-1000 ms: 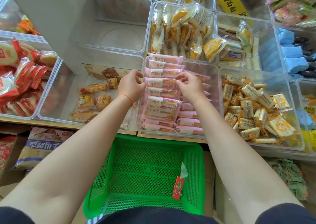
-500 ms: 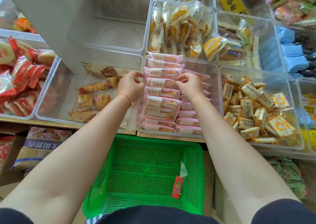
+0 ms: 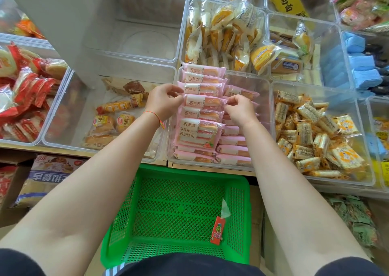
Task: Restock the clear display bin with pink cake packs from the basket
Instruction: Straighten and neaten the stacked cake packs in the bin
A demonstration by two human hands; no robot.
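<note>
Both hands are pinching one pink pack [image 3: 203, 102] by its ends, left hand [image 3: 163, 102] and right hand [image 3: 240, 109] closed on it, in the row inside the clear bin [image 3: 263, 98]. Basket [image 3: 176, 219] below is holding no pink packs, only a red wrapper [image 3: 217, 230], so I'm judging restocking nearly finished, just straightening left. I'm working at a crowded shop shelf of snack bins, cartons sitting underneath.

Left hand [image 3: 163, 103], right hand [image 3: 239, 109] pinched.
</note>
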